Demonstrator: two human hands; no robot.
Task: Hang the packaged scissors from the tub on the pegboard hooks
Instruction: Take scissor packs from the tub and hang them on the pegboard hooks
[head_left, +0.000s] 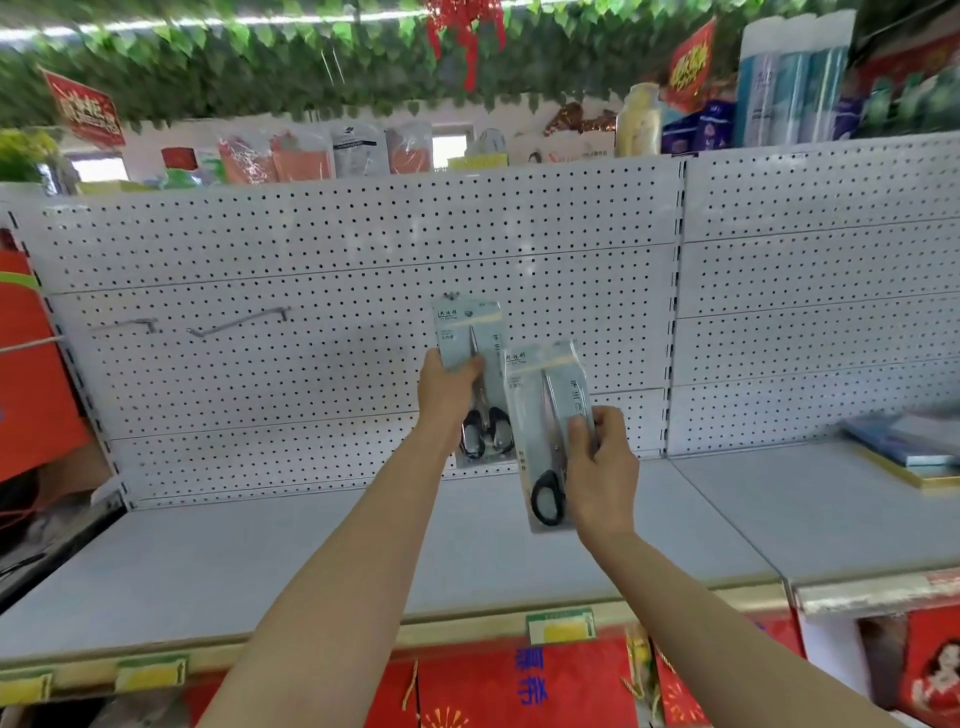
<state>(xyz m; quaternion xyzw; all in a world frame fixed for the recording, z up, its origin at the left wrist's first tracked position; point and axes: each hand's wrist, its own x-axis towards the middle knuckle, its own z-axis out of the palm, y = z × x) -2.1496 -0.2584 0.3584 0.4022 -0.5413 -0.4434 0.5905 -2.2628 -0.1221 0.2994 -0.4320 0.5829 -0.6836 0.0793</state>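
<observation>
White perforated pegboard (363, 249), mostly bare, with two empty hooks (239, 322) at left. Left hand (447, 387) grasps one scissors pack (470, 338) against the board; its hook is hidden. Right hand (602, 467) pinches a second pack (545, 415) above the grey shelf (311, 561). Tub out of frame.

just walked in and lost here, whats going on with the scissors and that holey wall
A person is stocking a white pegboard. The left hand holds one pack of scissors up against the board, its top where a hook seems to be, though whether it is on yet is unclear. The right hand grips a second pack lower down, in front of the shelf. Two bare hooks stick out further left.
</observation>
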